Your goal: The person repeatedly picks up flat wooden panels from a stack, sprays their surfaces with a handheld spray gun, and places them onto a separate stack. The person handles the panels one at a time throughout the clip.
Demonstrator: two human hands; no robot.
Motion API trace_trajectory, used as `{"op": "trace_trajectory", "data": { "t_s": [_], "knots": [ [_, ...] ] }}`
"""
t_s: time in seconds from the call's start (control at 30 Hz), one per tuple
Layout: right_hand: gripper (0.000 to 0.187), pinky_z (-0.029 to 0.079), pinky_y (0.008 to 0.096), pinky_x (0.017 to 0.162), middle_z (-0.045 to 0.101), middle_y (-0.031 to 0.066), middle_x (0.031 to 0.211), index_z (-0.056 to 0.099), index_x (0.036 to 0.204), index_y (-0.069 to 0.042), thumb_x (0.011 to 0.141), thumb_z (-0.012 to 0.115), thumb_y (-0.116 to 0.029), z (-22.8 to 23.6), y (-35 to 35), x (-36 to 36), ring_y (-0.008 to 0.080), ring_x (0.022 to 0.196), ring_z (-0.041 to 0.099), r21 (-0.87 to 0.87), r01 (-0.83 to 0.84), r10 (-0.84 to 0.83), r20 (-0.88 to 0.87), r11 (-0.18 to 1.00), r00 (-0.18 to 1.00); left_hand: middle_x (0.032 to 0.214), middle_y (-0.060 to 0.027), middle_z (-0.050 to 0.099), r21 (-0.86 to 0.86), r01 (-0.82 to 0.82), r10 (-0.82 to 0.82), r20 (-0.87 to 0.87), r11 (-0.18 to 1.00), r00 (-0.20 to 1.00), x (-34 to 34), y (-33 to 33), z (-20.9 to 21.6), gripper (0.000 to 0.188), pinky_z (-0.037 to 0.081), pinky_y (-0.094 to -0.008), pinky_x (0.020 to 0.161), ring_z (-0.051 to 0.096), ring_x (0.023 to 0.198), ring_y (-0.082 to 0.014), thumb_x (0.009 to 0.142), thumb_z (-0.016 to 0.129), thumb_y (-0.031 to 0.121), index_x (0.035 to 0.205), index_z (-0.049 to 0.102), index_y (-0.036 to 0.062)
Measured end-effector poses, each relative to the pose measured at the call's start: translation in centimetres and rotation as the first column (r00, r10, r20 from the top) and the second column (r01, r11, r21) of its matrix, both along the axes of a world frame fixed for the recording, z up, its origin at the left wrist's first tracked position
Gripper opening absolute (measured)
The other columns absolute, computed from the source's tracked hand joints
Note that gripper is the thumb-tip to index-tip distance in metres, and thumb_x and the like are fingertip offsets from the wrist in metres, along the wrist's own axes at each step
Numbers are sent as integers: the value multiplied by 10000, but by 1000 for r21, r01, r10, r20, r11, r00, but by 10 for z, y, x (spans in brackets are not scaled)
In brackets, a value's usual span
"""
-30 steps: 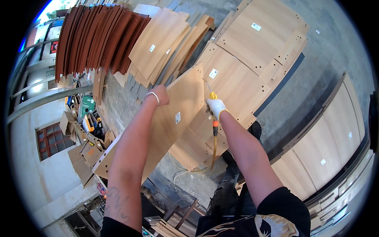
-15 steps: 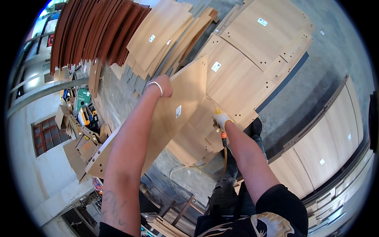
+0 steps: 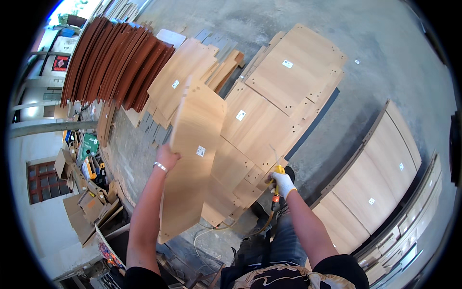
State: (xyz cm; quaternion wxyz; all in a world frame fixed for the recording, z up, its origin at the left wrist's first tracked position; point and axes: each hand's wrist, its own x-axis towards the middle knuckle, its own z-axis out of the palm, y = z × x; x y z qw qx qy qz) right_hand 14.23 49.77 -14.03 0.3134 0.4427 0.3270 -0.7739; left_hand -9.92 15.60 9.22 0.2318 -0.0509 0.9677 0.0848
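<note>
My bare left hand [image 3: 167, 159], with a bracelet at the wrist, grips the left edge of a light wooden panel [image 3: 191, 180]. The panel stands steeply tilted, and a small white label shows on its face. In my right hand [image 3: 283, 183], which wears a white glove, is a yellow air blow gun [image 3: 279, 169] with a thin bent nozzle. An orange coupling joins the gun to its hose [image 3: 265, 225]. Beyond the held panel lie stacked wooden panels [image 3: 260, 120] with drilled holes and white labels.
Reddish-brown curved boards [image 3: 115, 62] stand in a row at the far left, beside more light panels [image 3: 180, 72]. Another panel stack [image 3: 370, 178] stands on the right. Cardboard boxes [image 3: 79, 214] crowd the left wall. A cable [image 3: 197, 241] trails over the concrete floor.
The held panel has swung more upright, and my left hand now sits lower in view along its edge. My right hand has come nearer with the blow gun. The whole view has shifted.
</note>
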Motion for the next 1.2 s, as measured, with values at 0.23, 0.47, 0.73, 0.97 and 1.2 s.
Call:
{"op": "trace_trajectory", "data": {
  "t_s": [0.23,0.47,0.73,0.97,1.2],
  "knots": [
    [113,431,330,365,663,147,758,578,914,-64,928,554,-174,15,30,45,183,408,498,50,99,-104,109,994,989,1062,-91,698,733,-182,487,-225,655,844,58,-4,42,329,516,-303,829,660,927,-179,780,712,-59,1100,636,-41],
    [174,488,330,373,679,144,757,642,908,12,891,592,-154,24,-36,39,206,422,576,94,-71,72,-9,993,997,1077,-86,678,837,-102,585,-283,537,760,92,-5,-73,369,513,-287,847,641,961,-170,760,757,-73,1104,627,-44],
    [215,483,331,384,691,168,746,652,828,44,832,606,-167,-30,-88,2,231,502,623,121,-295,287,83,948,954,1080,-69,680,752,-157,495,-247,640,833,98,-16,-67,340,505,-312,873,636,956,-178,775,770,-35,1092,646,-20],
    [214,442,364,322,605,137,615,565,756,-26,850,626,-208,-93,-116,-99,228,400,555,110,-244,234,95,964,968,1076,-73,681,714,-162,435,-216,681,874,77,8,-52,325,510,-300,863,633,948,-173,783,748,-55,1089,642,-33],
    [208,400,348,332,626,134,610,610,761,-14,841,594,-205,-98,-172,-75,241,417,572,131,-597,601,14,791,799,1042,-77,695,758,-169,489,-219,630,844,48,0,-47,301,507,-288,838,640,931,-156,783,747,-54,1068,653,-40]
  ]
}}
